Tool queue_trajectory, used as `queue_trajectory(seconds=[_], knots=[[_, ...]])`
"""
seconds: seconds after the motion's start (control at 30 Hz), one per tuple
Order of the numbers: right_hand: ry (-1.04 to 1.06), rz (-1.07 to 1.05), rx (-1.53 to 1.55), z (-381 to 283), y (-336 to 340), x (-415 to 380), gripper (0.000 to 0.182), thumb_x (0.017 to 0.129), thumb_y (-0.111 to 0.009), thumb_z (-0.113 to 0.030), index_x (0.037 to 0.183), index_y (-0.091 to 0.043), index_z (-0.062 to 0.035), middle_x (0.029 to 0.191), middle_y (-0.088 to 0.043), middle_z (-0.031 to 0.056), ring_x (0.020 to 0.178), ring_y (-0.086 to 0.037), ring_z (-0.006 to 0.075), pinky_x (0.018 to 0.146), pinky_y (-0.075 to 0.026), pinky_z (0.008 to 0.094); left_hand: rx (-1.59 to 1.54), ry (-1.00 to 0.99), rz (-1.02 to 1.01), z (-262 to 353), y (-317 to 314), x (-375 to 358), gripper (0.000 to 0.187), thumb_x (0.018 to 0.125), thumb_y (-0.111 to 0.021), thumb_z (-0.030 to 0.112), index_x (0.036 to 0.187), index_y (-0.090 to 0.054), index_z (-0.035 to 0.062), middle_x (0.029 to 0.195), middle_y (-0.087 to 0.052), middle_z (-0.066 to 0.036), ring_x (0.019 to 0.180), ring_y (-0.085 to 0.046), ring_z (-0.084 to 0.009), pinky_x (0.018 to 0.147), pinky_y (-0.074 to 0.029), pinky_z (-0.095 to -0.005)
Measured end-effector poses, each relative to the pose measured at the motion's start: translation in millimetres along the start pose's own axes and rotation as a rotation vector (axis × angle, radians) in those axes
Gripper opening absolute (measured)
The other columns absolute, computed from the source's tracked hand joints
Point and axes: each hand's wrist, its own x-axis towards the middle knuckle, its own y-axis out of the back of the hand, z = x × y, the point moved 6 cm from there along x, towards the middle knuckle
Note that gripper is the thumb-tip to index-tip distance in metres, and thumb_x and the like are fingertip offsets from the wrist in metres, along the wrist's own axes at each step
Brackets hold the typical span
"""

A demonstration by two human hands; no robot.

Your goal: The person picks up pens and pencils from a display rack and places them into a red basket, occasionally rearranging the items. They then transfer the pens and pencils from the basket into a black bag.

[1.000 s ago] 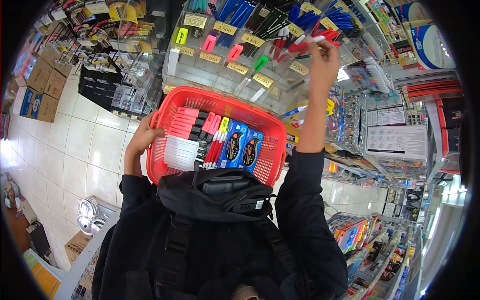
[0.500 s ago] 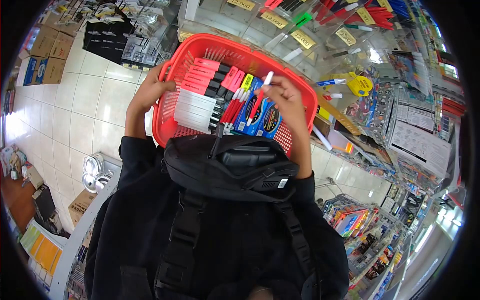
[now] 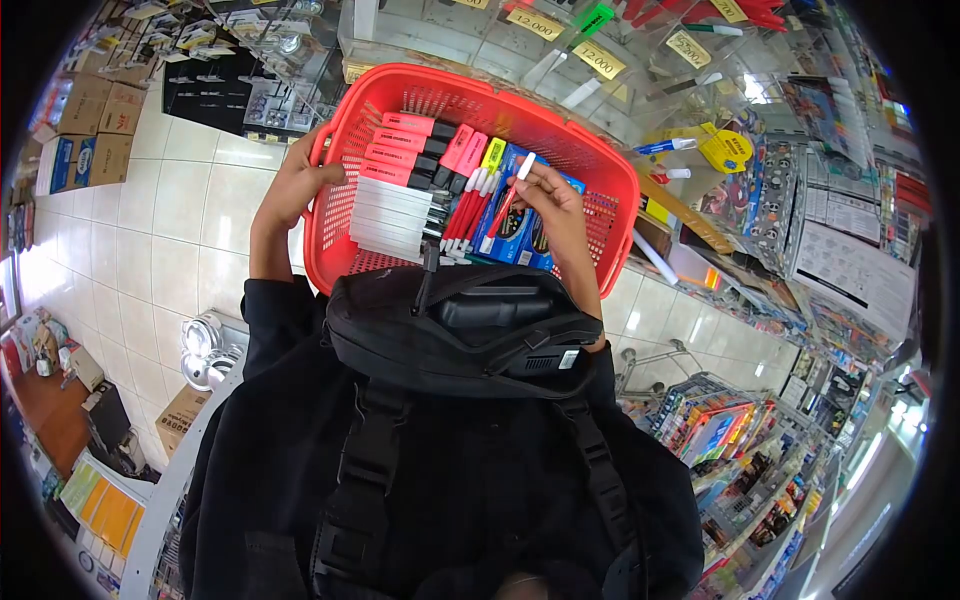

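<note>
A red plastic basket (image 3: 480,82) spans the space in front of my chest. My left hand (image 3: 298,182) grips its left rim. Between the fingers of my right hand (image 3: 552,205) is a red and white marker (image 3: 508,203), slanted over blue packs (image 3: 540,165) inside the basket. Left of the packs lie several red pens (image 3: 465,215) with white caps, a yellow highlighter (image 3: 493,153), pink highlighters (image 3: 400,140) with black ends, and a row of white pens (image 3: 390,215).
Shelf bins with price tags (image 3: 600,60) run beyond the basket. A yellow package (image 3: 728,148) hangs at the right. A black bag (image 3: 460,335) is strapped to my chest. Cardboard boxes (image 3: 100,115) stand far left, and a wire rack (image 3: 715,400) is lower right.
My right hand has moved slightly down and left with the marker, now lower over the blue packs. My left hand keeps its hold on the basket. The view has shifted a little.
</note>
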Motion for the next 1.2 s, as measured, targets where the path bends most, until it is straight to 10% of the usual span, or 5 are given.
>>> queue_trajectory(seconds=[0.67,0.97,1.2], knots=[[0.172,0.025,-0.884,22,-23,-4,0.059,0.079,-0.074,-0.005,0.133,-0.049,-0.0028,0.104,-0.051,0.0136,0.067,-0.059,0.0174,0.062,-0.051,0.0302,-0.045,-0.026,0.040,4,-4,-4,0.062,0.069,-0.059,-0.003,0.131,-0.053,0.0000,0.100,-0.066,-0.007,0.086,-0.061,-0.0128,0.080,-0.050,-0.0273],[0.122,0.007,-1.007,17,-31,-10,0.070,0.076,-0.076,-0.013,0.136,-0.040,-0.0074,0.125,-0.042,0.0204,0.105,-0.057,0.0467,0.086,-0.051,0.0504,-0.046,-0.015,0.047,0,-2,-2,0.062,0.070,-0.059,-0.002,0.132,-0.052,-0.0003,0.101,-0.066,-0.007,0.088,-0.061,-0.0135,0.080,-0.049,-0.0274],[0.105,0.014,-1.090,12,-35,-12,0.072,0.075,-0.079,-0.018,0.136,-0.041,-0.0075,0.125,-0.043,0.0211,0.101,-0.059,0.0457,0.085,-0.051,0.0505,-0.036,-0.017,0.057,6,-4,-5,0.062,0.070,-0.059,-0.002,0.131,-0.052,-0.0005,0.101,-0.066,-0.007,0.087,-0.061,-0.0142,0.080,-0.050,-0.0280]])
